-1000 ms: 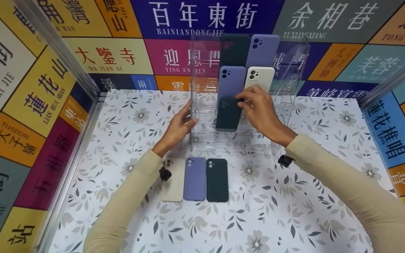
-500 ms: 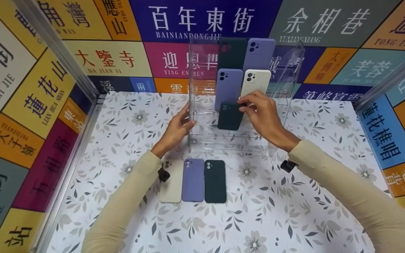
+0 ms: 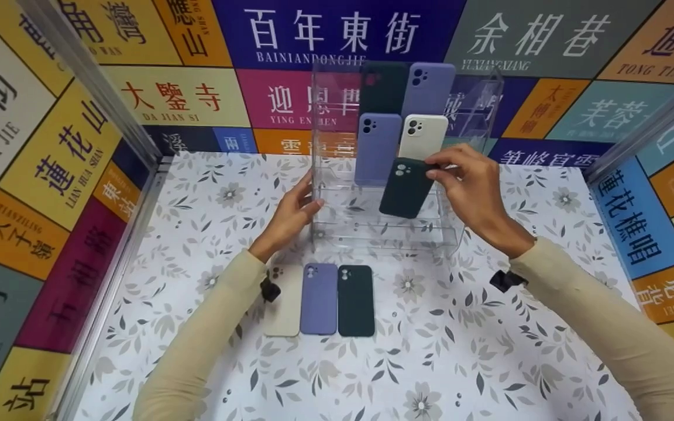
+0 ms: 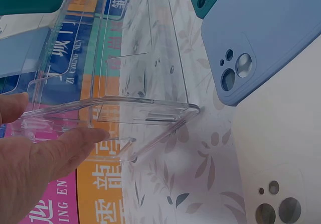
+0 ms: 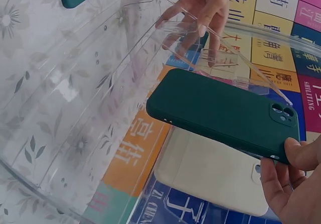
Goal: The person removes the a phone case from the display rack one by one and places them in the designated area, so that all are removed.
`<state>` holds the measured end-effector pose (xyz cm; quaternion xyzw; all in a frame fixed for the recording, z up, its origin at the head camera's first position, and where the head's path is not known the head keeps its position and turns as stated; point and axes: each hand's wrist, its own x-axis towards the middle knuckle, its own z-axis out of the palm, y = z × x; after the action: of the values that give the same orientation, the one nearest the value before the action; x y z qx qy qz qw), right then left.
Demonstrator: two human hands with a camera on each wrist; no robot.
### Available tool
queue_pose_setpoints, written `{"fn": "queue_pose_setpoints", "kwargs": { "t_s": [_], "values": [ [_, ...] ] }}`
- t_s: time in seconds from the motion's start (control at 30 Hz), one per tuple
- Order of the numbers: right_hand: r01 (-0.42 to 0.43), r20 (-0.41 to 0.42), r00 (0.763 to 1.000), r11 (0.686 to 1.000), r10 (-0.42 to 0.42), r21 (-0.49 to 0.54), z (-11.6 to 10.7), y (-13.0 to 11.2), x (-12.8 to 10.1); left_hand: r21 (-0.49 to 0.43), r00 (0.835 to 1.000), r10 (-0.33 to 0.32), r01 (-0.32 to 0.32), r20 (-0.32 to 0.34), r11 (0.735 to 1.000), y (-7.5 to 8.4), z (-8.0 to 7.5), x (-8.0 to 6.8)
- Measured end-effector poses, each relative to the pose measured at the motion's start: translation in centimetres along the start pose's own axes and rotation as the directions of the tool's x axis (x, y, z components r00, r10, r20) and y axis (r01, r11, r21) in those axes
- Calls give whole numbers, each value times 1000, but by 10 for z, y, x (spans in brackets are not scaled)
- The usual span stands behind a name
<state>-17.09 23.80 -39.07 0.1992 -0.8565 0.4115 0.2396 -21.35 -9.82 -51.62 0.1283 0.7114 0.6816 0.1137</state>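
Note:
My right hand (image 3: 471, 193) pinches a dark green phone case (image 3: 406, 188) by its upper right corner, between thumb and fingers. The case tilts in front of the lower part of a clear acrylic display rack (image 3: 384, 234). Behind it in the rack stands a white phone case (image 3: 423, 135), partly covered. To its left is a purple phone case (image 3: 377, 149). On the upper tier are another dark green case (image 3: 382, 88) and another purple case (image 3: 432, 88). My left hand (image 3: 290, 216) holds the rack's left side panel, thumb and fingers on either side of it in the left wrist view.
On the flowered tabletop (image 3: 489, 362), in front of the rack, a white case (image 3: 283, 310), a purple case (image 3: 319, 301) and a dark green case (image 3: 356, 301) lie side by side. My left sleeve passes close to the white one. Printed panels (image 3: 325, 32) wall the back and sides.
My right hand has moved right with the dark green case, from in front of the purple case toward the white one. The case now leans more. My left hand stays at the rack.

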Motion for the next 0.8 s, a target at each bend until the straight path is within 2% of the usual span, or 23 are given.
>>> {"fn": "queue_pose_setpoints", "kwargs": {
  "t_s": [0.3,0.8],
  "values": [
    [-21,14,1000,1000,21,1,-4,8,-23,-4,1000,-12,12,4,1000,0,0,1],
    [-56,66,996,998,56,0,8,25,-64,8,1000,-1,1,7,1000,1,-1,0]
  ]
}}
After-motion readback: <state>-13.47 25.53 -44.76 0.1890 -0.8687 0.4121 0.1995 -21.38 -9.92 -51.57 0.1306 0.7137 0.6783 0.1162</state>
